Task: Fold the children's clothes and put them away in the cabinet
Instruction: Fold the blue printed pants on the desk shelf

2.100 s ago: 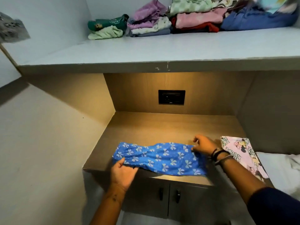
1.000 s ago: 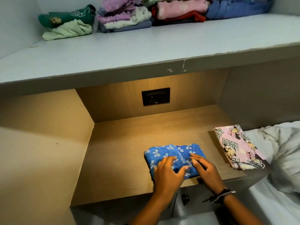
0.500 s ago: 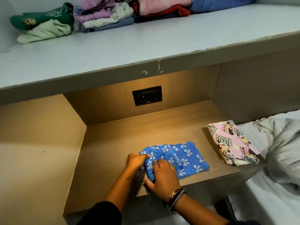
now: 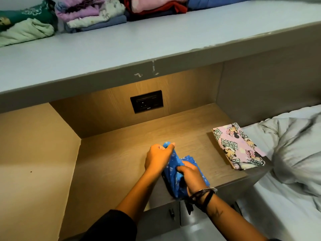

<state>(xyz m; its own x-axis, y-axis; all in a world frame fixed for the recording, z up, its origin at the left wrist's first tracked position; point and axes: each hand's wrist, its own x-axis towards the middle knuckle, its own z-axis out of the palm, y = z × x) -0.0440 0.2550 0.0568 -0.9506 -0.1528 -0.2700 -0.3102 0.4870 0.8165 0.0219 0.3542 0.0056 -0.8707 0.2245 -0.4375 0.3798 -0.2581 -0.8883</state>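
Note:
A blue garment with white bow prints (image 4: 175, 178) is bunched and folded small at the front edge of the wooden counter (image 4: 121, 153). My left hand (image 4: 157, 158) grips its upper end and holds that end lifted. My right hand (image 4: 191, 174), with bracelets at the wrist, grips the lower part against the counter. A folded pink cartoon-print garment (image 4: 238, 146) lies flat at the counter's right end, apart from both hands.
A grey shelf (image 4: 156, 37) overhangs the counter and carries several stacks of folded clothes (image 4: 90, 14) along the back. A black wall socket (image 4: 146, 101) sits in the rear panel. Cabinet doors with dark handles (image 4: 172, 213) lie below the counter. A bed with grey bedding (image 4: 295, 153) adjoins on the right.
The garment went from spread long to folded small. Since half a second ago both hands have closed round it and my left hand has lifted its upper end off the counter.

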